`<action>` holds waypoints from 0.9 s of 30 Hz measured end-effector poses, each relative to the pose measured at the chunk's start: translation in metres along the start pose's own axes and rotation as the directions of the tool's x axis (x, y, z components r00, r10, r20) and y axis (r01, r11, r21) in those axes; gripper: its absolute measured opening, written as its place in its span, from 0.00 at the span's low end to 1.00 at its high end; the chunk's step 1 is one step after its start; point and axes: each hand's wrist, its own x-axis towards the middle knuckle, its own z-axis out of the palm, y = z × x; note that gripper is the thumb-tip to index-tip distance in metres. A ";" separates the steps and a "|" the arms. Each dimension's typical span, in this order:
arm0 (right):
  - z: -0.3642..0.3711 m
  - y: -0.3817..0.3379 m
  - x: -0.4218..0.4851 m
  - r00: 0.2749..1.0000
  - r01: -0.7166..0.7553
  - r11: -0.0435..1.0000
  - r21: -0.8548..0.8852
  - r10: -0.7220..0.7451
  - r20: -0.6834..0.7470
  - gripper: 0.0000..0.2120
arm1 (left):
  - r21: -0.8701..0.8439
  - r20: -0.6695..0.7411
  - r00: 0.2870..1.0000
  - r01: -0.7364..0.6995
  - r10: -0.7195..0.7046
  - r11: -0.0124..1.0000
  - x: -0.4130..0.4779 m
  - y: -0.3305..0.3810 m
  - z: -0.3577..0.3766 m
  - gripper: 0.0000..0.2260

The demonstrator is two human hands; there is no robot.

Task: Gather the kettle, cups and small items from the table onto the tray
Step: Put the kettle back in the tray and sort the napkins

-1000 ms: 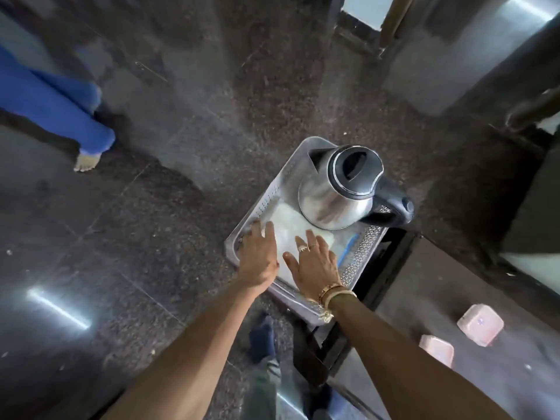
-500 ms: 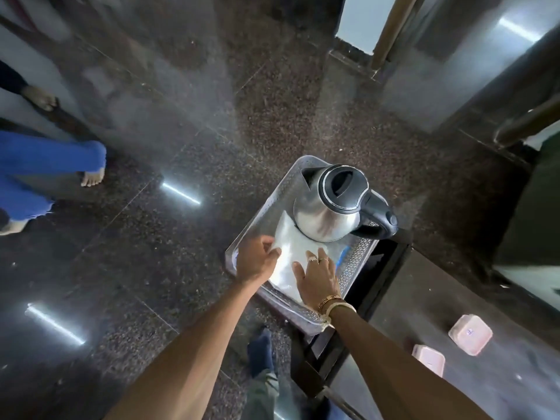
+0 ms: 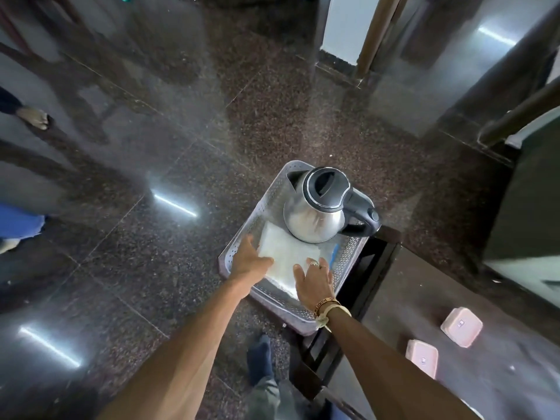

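Observation:
A steel kettle (image 3: 318, 218) with a black lid and handle stands at the far end of a perforated metal tray (image 3: 272, 192). The tray sticks out over the left end of a dark table (image 3: 424, 298). A white plastic packet (image 3: 285, 253) lies flat on the tray in front of the kettle. My left hand (image 3: 251, 260) rests on the packet's left edge, fingers spread. My right hand (image 3: 315, 281), with rings and bracelets, lies flat on the packet's near right corner. Something blue (image 3: 334, 252) shows beside the packet. Two pink lidded boxes (image 3: 460, 327) (image 3: 421, 357) sit on the table.
The floor is dark polished granite with light reflections. Other people's feet and a blue garment (image 3: 18, 221) are at the far left. My own foot (image 3: 259, 359) is below the tray. A wooden door frame (image 3: 375, 31) stands at the back.
The view has pulled back and shifted. Both hands stay on the packet; the left has slid to its left edge. The kettle and tray have not moved.

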 end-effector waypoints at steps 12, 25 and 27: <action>-0.037 -0.005 -0.016 0.937 -0.283 0.784 0.553 0.348 -0.014 0.28 | -0.341 0.353 0.892 0.403 -0.282 0.849 -0.035 0.024 -0.003 0.11; -0.093 0.020 -0.070 0.981 -0.184 0.505 0.844 0.144 0.128 0.14 | -0.159 0.035 0.993 0.116 -0.111 0.981 -0.078 0.018 -0.027 0.22; -0.104 0.021 -0.083 0.989 -0.142 0.516 0.845 0.099 0.107 0.17 | -0.204 -0.027 0.994 0.095 -0.103 0.974 -0.086 0.018 -0.025 0.21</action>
